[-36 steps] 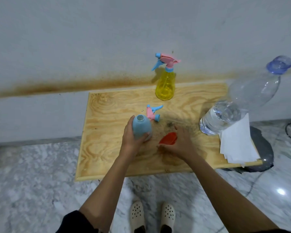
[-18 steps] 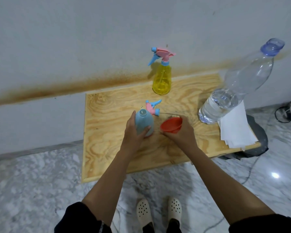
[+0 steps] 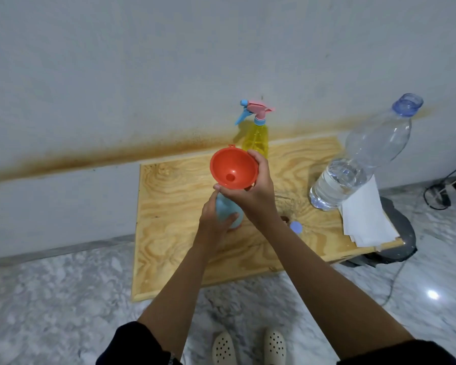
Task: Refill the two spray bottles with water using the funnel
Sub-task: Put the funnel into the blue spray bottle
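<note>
My left hand (image 3: 216, 222) grips the pale blue spray bottle (image 3: 225, 210), which stands on the wooden board (image 3: 174, 206) with its spray head off. My right hand (image 3: 253, 191) holds the red funnel (image 3: 233, 168) by its rim, directly above that bottle's neck; the neck is hidden behind the funnel and hand. The yellow spray bottle (image 3: 257, 138) with its pink and blue spray head stands at the board's back edge by the wall. A large clear water bottle (image 3: 358, 159), about a third full and uncapped, stands at the right.
A blue bottle cap (image 3: 296, 227) lies on the board just right of my right forearm. A stack of white paper (image 3: 363, 219) sits at the board's right end. A dark round object (image 3: 403, 238) and a cable (image 3: 437, 196) lie on the marble floor to the right.
My right hand lifted the red funnel off the board and carried it left and up, over the blue bottle. The left hand kept its grip. The loose spray head is now hidden.
</note>
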Demonstrator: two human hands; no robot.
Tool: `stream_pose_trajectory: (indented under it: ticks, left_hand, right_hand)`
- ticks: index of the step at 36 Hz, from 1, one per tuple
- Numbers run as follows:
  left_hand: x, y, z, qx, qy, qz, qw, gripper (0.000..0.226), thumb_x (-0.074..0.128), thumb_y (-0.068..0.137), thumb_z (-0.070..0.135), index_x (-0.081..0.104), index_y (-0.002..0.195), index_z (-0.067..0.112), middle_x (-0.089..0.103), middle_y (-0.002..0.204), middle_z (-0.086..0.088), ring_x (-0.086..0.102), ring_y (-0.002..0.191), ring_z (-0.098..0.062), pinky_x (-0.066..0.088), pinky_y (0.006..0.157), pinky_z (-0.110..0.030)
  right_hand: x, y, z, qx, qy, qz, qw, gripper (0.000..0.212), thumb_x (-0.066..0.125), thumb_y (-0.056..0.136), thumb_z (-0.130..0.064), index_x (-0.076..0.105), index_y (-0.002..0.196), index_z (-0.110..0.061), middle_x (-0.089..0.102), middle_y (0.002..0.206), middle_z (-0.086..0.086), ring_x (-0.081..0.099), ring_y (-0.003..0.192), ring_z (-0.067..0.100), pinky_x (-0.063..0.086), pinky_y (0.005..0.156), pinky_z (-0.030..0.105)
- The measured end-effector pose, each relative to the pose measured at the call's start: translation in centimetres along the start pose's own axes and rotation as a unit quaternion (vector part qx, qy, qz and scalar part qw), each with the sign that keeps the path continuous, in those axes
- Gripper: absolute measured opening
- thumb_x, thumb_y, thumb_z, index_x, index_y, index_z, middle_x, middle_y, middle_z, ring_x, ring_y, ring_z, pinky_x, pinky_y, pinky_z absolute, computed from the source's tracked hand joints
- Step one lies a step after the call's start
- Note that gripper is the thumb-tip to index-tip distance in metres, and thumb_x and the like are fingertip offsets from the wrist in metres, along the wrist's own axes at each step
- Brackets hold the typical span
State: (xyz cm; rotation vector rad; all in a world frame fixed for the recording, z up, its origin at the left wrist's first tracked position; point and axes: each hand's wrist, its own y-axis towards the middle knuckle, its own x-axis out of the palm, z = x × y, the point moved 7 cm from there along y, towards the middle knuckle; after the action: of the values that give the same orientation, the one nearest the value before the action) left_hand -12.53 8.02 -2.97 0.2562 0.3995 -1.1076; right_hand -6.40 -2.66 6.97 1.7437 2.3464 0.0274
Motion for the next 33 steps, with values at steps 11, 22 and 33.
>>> stream_pose_trajectory:
  ticks: [11, 22, 33]
  left_hand:
    - [0.0, 0.0, -0.7, -0.002, -0.027, 0.022, 0.999, 0.049, 0.075, 0.079, 0.016, 0.052, 0.121, 0.008, 0.053, 0.097, 0.014, 0.051, 0.095, -0.015, 0.038, 0.068, -0.005]
    - [-0.2, -0.2, -1.4, -0.004, -0.045, 0.025, 0.999, 0.044, 0.074, 0.08, 0.015, 0.056, 0.119, 0.01, 0.054, 0.102, 0.01, 0.054, 0.102, -0.018, 0.04, 0.073, -0.009]
    - [-0.2, -0.3, -1.0, -0.003, -0.034, 0.028, 0.999, 0.046, 0.075, 0.079, 0.012, 0.057, 0.121, 0.007, 0.054, 0.114, -0.006, 0.047, 0.106, -0.016, 0.034, 0.076, 0.0]
  right_hand:
    - [1.1, -0.3, 2.6, 0.009, -0.082, -0.042, 0.996, 0.095, 0.089, 0.058, -0.025, 0.034, 0.135, -0.009, 0.049, 0.128, 0.005, 0.05, 0.113, 0.015, 0.046, 0.091, 0.027]
    - [1.7, -0.4, 3.4, 0.013, -0.069, -0.075, 0.995, 0.097, 0.087, 0.061, -0.024, 0.03, 0.139, -0.017, 0.042, 0.129, -0.008, 0.044, 0.118, 0.008, 0.042, 0.093, 0.021]
    - [1.5, -0.4, 4.0, 0.026, -0.068, -0.068, 0.995, 0.102, 0.087, 0.062, -0.024, 0.025, 0.142, -0.017, 0.042, 0.121, -0.017, 0.045, 0.111, 0.001, 0.042, 0.087, 0.016]
